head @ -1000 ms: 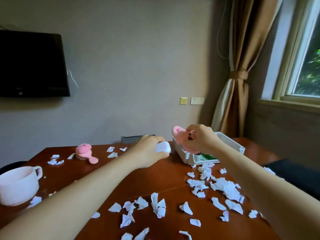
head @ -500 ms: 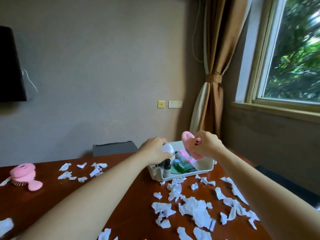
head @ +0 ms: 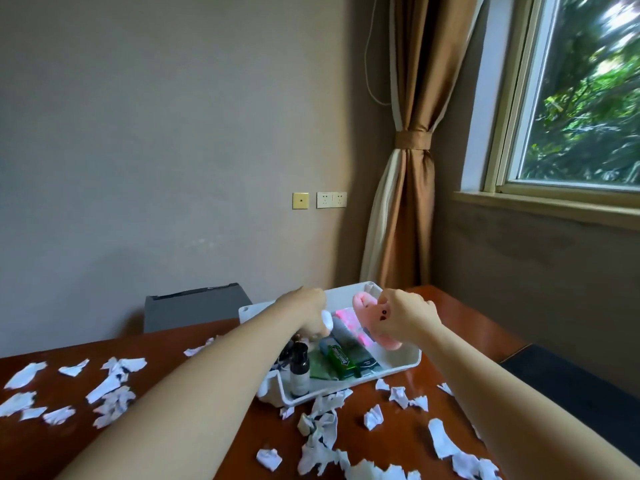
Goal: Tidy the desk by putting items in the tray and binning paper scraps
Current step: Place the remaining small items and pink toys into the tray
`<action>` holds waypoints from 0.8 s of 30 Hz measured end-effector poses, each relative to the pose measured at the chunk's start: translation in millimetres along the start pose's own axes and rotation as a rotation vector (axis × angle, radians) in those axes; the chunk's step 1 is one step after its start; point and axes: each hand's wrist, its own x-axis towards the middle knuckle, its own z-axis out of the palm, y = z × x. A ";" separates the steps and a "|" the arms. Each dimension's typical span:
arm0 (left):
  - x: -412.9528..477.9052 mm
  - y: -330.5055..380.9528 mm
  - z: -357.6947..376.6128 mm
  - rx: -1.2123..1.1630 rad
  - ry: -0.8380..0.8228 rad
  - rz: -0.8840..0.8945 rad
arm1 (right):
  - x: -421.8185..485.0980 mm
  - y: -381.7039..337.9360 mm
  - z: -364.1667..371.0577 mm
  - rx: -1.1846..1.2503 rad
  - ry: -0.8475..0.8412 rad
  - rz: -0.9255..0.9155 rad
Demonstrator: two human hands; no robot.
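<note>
The desk (head: 401, 448) is reddish-brown, the paper scraps (head: 320, 441) white. The tray (head: 398, 369) is white, the pack (head: 341, 362) inside green, the bottle (head: 300, 374) dark. The soft toy (head: 367, 311) is pink with black marks.

A plain beige plaster wall (head: 173, 133) fills the back; on it a small yellow square plate (head: 300, 200) sits just beside a white double socket (head: 331, 199); a brown satin curtain (head: 412, 202) (tied back with a matching band) hangs in the corner, a thin white cable (head: 368, 64) beside it; a cream-framed window (head: 588, 98) shows green foliage; a grey flat-topped box (head: 194, 306) stands low by the wall.
</note>
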 end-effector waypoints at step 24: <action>15.1 18.3 21.5 0.308 -0.246 0.034 | 16.9 11.1 28.6 -0.228 -0.161 -0.021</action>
